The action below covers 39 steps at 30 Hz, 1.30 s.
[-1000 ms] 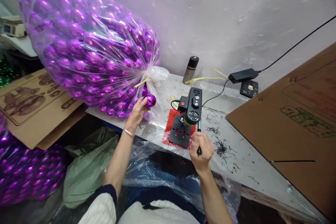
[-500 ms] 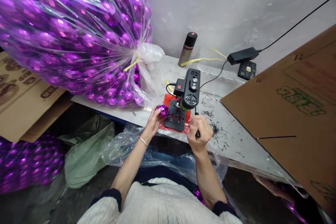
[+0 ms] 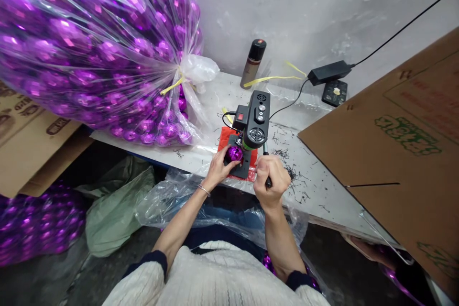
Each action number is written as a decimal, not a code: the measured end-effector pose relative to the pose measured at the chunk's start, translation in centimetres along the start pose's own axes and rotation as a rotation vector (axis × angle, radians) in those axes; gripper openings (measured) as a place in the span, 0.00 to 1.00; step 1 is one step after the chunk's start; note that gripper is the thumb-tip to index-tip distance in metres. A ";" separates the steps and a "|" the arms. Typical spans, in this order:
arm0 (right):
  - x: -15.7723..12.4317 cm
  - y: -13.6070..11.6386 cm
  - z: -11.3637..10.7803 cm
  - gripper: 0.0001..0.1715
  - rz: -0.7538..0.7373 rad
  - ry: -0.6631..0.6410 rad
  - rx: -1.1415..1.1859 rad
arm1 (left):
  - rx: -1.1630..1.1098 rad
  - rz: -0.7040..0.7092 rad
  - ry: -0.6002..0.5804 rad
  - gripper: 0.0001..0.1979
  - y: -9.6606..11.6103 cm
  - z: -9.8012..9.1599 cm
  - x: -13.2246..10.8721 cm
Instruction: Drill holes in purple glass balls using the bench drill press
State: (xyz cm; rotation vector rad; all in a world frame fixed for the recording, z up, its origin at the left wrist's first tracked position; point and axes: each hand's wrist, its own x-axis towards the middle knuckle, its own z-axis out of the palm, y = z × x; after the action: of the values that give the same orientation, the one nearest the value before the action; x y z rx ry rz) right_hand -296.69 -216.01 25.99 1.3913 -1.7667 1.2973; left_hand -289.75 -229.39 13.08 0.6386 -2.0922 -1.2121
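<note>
Shiny purple ball [image 3: 235, 153], faceted, over black base plate [image 3: 243, 171]

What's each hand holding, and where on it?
Left hand: a purple ball, at its left and near sides. Right hand: a black handle, fist wrapped around its grip.

One purple ball [image 3: 234, 154] in the left fingers [image 3: 223, 152]; one black handle [image 3: 268, 182] in the right fingers [image 3: 263, 170]. Beyond both: one machine [image 3: 257, 112], one spray can [image 3: 253, 64], one power adapter [image 3: 330, 73]. Left of the fingers, one tied bag [image 3: 198, 68], its balls [image 3: 111, 53] too many to count; right, one cardboard box [image 3: 405, 148].
</note>
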 end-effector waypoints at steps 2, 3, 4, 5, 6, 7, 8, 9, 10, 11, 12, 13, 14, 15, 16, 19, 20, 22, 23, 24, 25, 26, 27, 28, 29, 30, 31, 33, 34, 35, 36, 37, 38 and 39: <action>-0.1 0.0 0.0 0.13 -0.002 -0.003 -0.001 | 0.036 0.053 -0.014 0.31 -0.2 0.0 0.0; -0.1 0.0 0.0 0.13 -0.002 -0.003 -0.003 | 0.049 0.082 -0.021 0.31 -0.2 0.0 -0.1; -0.1 0.0 0.1 0.13 -0.003 -0.003 -0.007 | 0.061 0.110 -0.027 0.31 -0.2 0.0 -0.1; -0.1 0.0 0.1 0.14 -0.006 -0.001 -0.011 | 0.072 0.134 -0.033 0.31 -0.1 0.0 -0.1; -0.1 0.0 0.1 0.14 -0.009 0.000 -0.015 | 0.083 0.153 -0.039 0.31 -0.1 0.0 -0.1; -0.1 0.0 0.1 0.14 -0.012 0.000 -0.017 | 0.093 0.167 -0.042 0.30 0.0 0.1 -0.1; -0.1 0.0 0.1 0.14 -0.015 -0.003 -0.019 | 0.102 0.176 -0.045 0.30 0.1 0.1 -0.1; -0.1 0.0 0.1 0.14 -0.017 -0.007 -0.020 | 0.112 0.181 -0.045 0.30 0.2 0.1 -0.1; -0.1 0.0 0.0 0.14 -0.018 -0.012 -0.021 | 0.123 0.185 -0.041 0.29 0.3 0.1 -0.1; -0.1 0.0 0.0 0.14 -0.021 -0.016 -0.024 | 0.134 0.190 -0.039 0.29 0.4 0.1 -0.1; -0.1 0.0 0.0 0.13 -0.024 -0.019 -0.026 | 0.144 0.197 -0.044 0.29 0.5 0.1 -0.1; -0.1 0.0 0.0 0.13 -0.027 -0.020 -0.027 | 0.152 0.205 -0.054 0.29 0.5 0.1 0.0; -0.2 0.0 -0.1 0.13 -0.030 -0.020 -0.029 | 0.158 0.210 -0.067 0.29 0.6 0.1 0.0; -0.2 0.1 -0.1 0.13 -0.033 -0.019 -0.029 | 0.162 0.210 -0.080 0.29 0.6 0.2 0.1; -0.3 0.1 -0.1 0.13 -0.034 -0.018 -0.029 | 0.164 0.204 -0.091 0.29 0.6 0.2 0.2; -0.4 0.2 0.0 0.13 -0.036 -0.016 -0.023 | 0.144 0.162 -0.099 0.29 0.4 0.4 0.6; -0.5 0.2 0.0 0.13 -0.037 -0.018 -0.019 | 0.125 0.150 -0.099 0.30 0.2 0.6 0.7; -0.5 0.3 0.0 0.13 -0.038 -0.020 -0.009 | 0.076 0.135 -0.103 0.31 0.0 0.8 0.8; -0.6 0.4 0.0 0.13 -0.038 -0.021 -0.006 | 0.053 0.130 -0.105 0.31 -0.2 0.9 0.8; -0.6 0.4 0.1 0.13 -0.040 -0.020 -0.005 | 0.035 0.125 -0.106 0.32 -0.3 0.9 0.7; -0.7 0.5 0.1 0.12 -0.043 -0.020 -0.004 | 0.022 0.119 -0.106 0.32 -0.4 1.0 0.7; -0.9 0.5 0.2 0.12 -0.044 -0.019 -0.004 | 0.014 0.115 -0.106 0.32 -0.4 1.0 0.6; -1.1 0.6 0.2 0.12 -0.046 -0.016 -0.004 | 0.007 0.111 -0.108 0.32 -0.5 1.0 0.5; -1.3 0.7 0.4 0.12 -0.049 -0.013 -0.003 | 0.001 0.109 -0.108 0.32 -0.5 1.0 0.5; -1.6 0.9 0.5 0.12 -0.055 -0.010 -0.002 | -0.005 0.108 -0.107 0.33 -0.5 1.0 0.5; -2.0 1.1 0.7 0.12 -0.063 -0.009 0.000 | -0.010 0.109 -0.106 0.33 -0.6 1.0 0.4; -2.4 1.3 0.9 0.12 -0.073 -0.005 0.001 | -0.014 0.112 -0.103 0.33 -0.6 1.0 0.4; -3.2 1.7 1.4 0.11 -0.090 0.004 0.003 | -0.017 0.124 -0.093 0.33 -0.6 1.1 0.4; -3.5 1.9 1.7 0.11 -0.092 0.014 0.007 | -0.017 0.130 -0.087 0.33 -0.7 1.1 0.4; -3.8 2.0 2.0 0.11 -0.094 0.029 0.013 | -0.015 0.137 -0.084 0.33 -0.7 1.2 0.4; -4.1 2.1 2.2 0.12 -0.094 0.047 0.020 | -0.014 0.141 -0.081 0.33 -0.7 1.2 0.4; -4.3 2.2 2.5 0.12 -0.093 0.063 0.026 | -0.012 0.144 -0.079 0.33 -0.7 1.2 0.4; -4.4 2.3 2.6 0.12 -0.091 0.075 0.030 | -0.010 0.146 -0.078 0.33 -0.7 1.2 0.4; -4.4 2.3 2.6 0.12 -0.090 0.081 0.031 | -0.010 0.149 -0.078 0.33 -0.7 1.1 0.4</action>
State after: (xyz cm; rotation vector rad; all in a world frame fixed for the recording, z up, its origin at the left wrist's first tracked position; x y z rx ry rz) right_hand -297.00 -216.56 20.43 1.3987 -1.6180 1.3196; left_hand -290.77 -229.30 12.16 0.4291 -2.1550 -1.1792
